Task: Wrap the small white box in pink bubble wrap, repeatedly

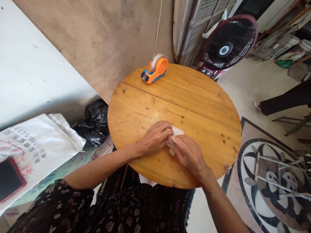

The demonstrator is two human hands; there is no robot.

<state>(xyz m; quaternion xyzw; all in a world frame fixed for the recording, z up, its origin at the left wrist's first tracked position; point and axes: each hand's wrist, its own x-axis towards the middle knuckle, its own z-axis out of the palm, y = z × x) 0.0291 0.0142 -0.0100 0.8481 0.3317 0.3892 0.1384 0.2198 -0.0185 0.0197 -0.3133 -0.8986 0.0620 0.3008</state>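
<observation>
Over the near half of a round wooden table [150,100], my two hands meet. My left hand [156,138] is closed, its fingers curled and pinching at the edge of a small whitish piece [178,130] that looks like thin paper or plastic film. From the other side my right hand [190,153] is closed in a pinch on a crumpled, see-through part of it [172,149]. The fingers cover much of the piece, so its exact kind does not show. At the table's far edge stands an orange tape dispenser [159,69] with a roll of clear tape.
Behind the table are a brown board [104,35] and a dark red fan [228,45]. To the left lie a black plastic bag [96,118], a white printed sack [46,139] and a phone [11,179]. A folding stool [279,178] and another person's leg [284,100] appear at right.
</observation>
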